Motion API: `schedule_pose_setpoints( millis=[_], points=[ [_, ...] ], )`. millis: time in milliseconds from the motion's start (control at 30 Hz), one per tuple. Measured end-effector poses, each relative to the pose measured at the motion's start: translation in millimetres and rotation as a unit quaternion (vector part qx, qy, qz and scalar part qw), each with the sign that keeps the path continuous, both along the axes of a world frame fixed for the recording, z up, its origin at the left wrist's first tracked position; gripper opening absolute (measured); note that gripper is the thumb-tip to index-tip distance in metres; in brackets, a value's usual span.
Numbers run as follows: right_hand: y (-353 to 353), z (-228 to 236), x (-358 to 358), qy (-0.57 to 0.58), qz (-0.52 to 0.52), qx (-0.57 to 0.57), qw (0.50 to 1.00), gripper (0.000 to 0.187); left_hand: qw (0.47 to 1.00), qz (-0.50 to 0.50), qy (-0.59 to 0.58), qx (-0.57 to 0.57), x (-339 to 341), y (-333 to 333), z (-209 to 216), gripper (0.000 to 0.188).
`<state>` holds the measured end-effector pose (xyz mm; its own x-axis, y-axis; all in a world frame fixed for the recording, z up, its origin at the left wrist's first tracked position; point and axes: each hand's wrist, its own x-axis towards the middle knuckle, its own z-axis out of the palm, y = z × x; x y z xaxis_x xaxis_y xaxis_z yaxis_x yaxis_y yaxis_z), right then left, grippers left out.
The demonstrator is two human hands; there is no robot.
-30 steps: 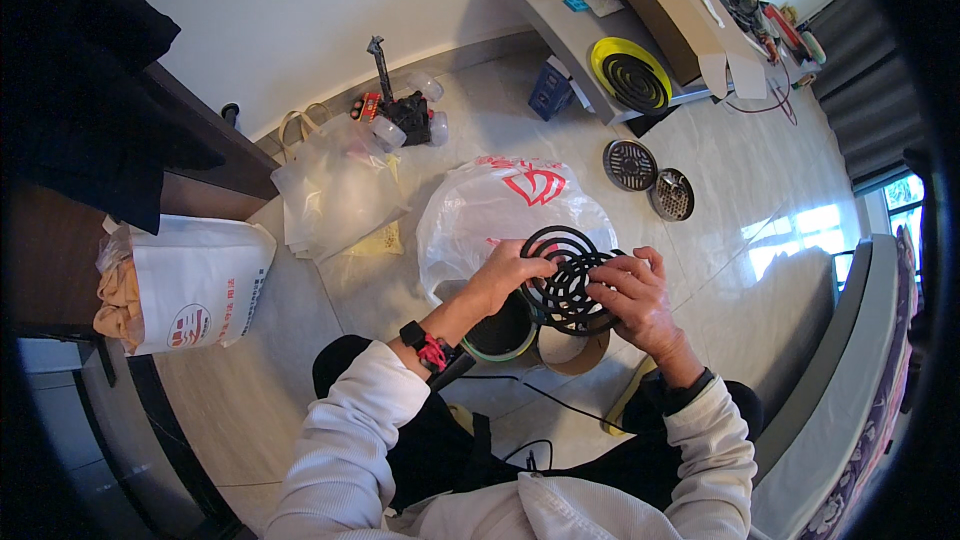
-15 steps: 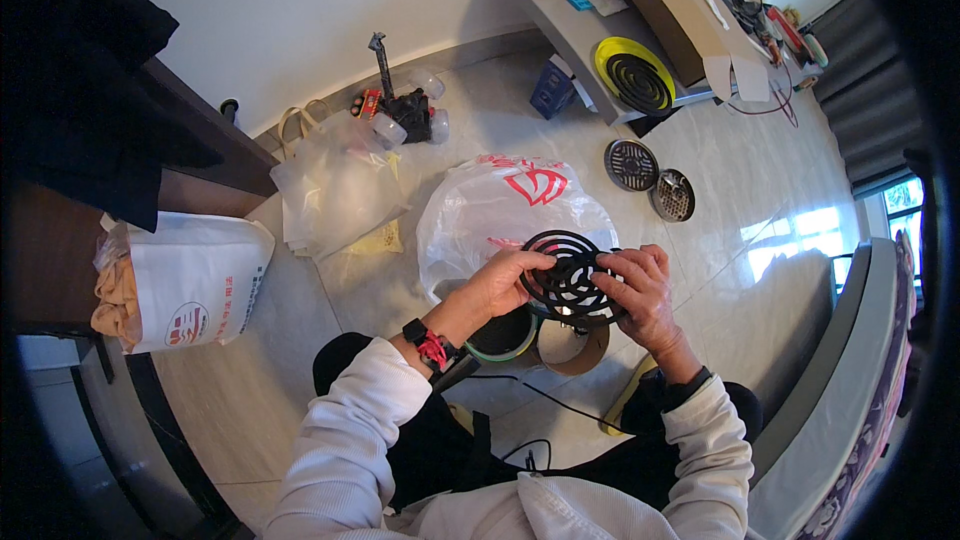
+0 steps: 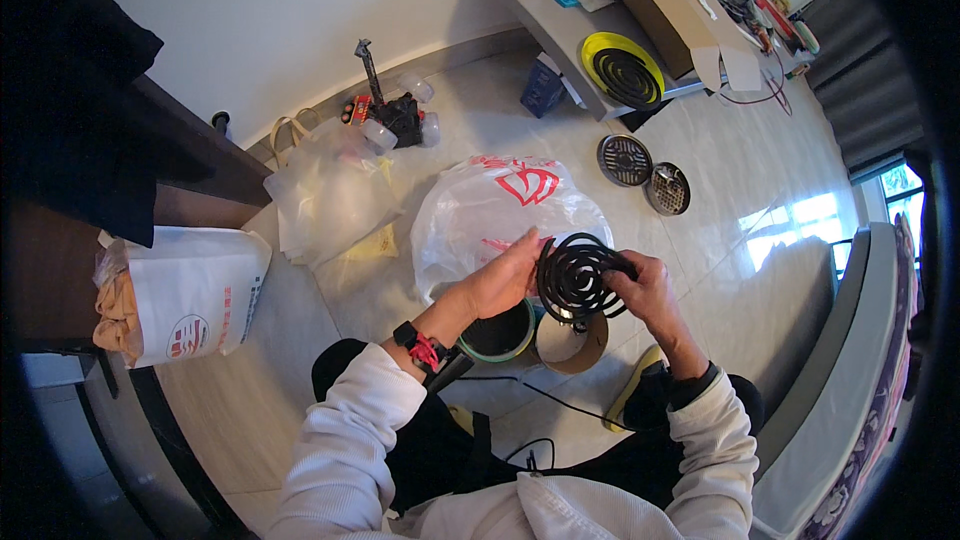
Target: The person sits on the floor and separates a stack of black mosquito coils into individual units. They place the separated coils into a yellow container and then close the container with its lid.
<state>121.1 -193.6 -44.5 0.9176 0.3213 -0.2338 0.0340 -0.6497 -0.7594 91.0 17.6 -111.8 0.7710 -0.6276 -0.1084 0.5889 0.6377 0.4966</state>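
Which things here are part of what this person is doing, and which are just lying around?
Likely part of it:
- black coils, gripped by the right hand, close to the left hand
- perhaps the similar coil on the yellow plate

Seemingly lying about:
- blue box
- white sack at far left
- cardboard carton

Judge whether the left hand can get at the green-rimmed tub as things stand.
Probably yes: the tub sits below the left hand in view, its visible part uncovered. The right hand grips the black coil; whether the left also touches it is unclear.
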Motion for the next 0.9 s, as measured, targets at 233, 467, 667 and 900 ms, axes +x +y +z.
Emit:
schedule_pose_setpoints(
  millis=[233,467,667,900],
  points=[
    [0.1,2.2,4.0,0.177,-0.094,0.165,0.966,0.012,0.967,0.053,-0.082,0.233,-4.4,-3.6,-1.1,0.038],
    [1.0,3.8,-0.3,0.223,-0.071,0.202,0.951,0.016,0.948,0.1,-0.086,0.289,-7.3,-7.6,0.0,0.03],
    [-1.1,1.1,-2.2,0.232,-0.056,0.211,0.948,0.019,0.933,0.158,-0.11,0.305,-11.3,-15.4,5.2,0.029],
    [-2.6,1.9,-3.7,0.225,-0.063,0.217,0.948,0.017,0.937,0.152,-0.101,0.298,-13.3,-13.6,7.5,0.027]
  ],
)
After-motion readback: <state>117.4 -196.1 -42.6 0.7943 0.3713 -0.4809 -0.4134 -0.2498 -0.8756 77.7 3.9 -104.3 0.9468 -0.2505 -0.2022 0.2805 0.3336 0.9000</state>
